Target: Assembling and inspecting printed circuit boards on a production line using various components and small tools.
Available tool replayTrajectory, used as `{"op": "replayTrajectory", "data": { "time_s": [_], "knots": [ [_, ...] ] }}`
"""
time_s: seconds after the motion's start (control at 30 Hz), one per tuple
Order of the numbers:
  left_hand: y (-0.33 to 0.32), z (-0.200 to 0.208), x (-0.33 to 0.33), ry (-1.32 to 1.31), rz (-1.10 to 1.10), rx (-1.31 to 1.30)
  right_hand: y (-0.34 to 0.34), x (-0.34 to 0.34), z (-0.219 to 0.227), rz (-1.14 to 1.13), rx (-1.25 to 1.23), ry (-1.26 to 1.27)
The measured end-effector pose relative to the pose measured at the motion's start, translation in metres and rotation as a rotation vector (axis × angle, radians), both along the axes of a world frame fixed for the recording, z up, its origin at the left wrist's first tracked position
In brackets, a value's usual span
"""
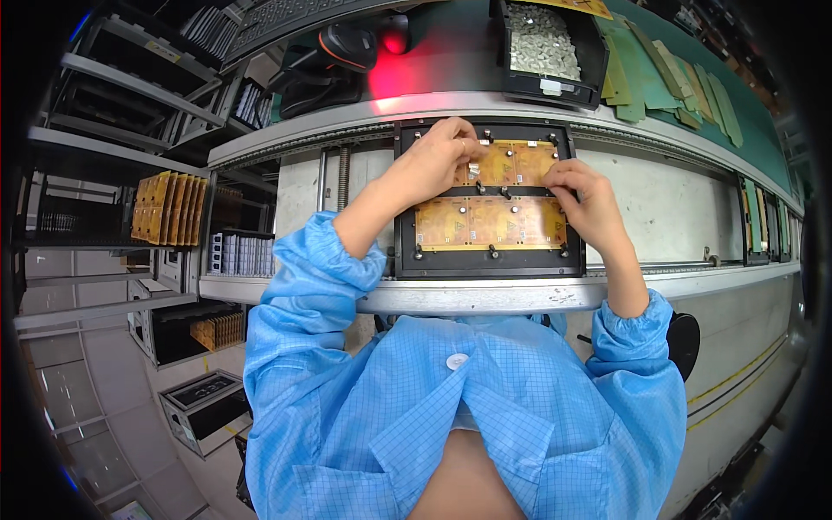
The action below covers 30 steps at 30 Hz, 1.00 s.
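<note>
A black fixture frame (491, 264) carries two rows of amber circuit boards, held by small dark clamps. My left hand (438, 165) is over the left end of the upper board row (498, 165), its fingers curled and pinched together. Small silvery-white parts (474, 170) show right beneath those fingers; whether they are held or lie on the board I cannot tell. At the right end of the same row, my right hand (587, 201) has thumb and fingertips closed together by the board edge; anything between them is hidden. The lower board row (490, 225) lies nearer to me, untouched.
Metal conveyor rails (485, 296) run left and right under the fixture. Beyond stand a black bin (555, 91) of small silvery parts, a scanner (347, 45) casting red light and loose green board strips (659, 78). Racked amber boards (169, 208) stand at left.
</note>
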<state>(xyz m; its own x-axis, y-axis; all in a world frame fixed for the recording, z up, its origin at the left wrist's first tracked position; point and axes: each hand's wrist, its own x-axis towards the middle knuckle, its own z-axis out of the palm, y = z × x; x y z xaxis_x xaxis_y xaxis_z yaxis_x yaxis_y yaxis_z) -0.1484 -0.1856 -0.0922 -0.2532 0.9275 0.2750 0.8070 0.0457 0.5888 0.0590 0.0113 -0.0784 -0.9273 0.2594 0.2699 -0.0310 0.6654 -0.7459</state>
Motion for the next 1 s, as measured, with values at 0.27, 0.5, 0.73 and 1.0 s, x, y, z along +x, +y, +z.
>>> {"op": "replayTrajectory", "data": {
  "time_s": [0.27,0.5,0.73,1.0],
  "knots": [
    [-0.001,-0.005,0.001,0.082,-0.040,-0.020,-0.009,0.003,0.002,0.081,0.312,-0.010],
    [-0.003,-0.006,0.002,0.061,0.032,-0.036,-0.012,-0.001,0.008,0.100,0.435,-0.023],
    [-0.017,0.010,0.003,-0.060,0.129,0.004,-0.016,-0.002,0.010,0.094,0.513,-0.069],
    [-0.048,0.019,0.011,-0.369,0.265,-0.127,-0.025,-0.026,0.016,0.088,0.509,0.030]
  ]
}}
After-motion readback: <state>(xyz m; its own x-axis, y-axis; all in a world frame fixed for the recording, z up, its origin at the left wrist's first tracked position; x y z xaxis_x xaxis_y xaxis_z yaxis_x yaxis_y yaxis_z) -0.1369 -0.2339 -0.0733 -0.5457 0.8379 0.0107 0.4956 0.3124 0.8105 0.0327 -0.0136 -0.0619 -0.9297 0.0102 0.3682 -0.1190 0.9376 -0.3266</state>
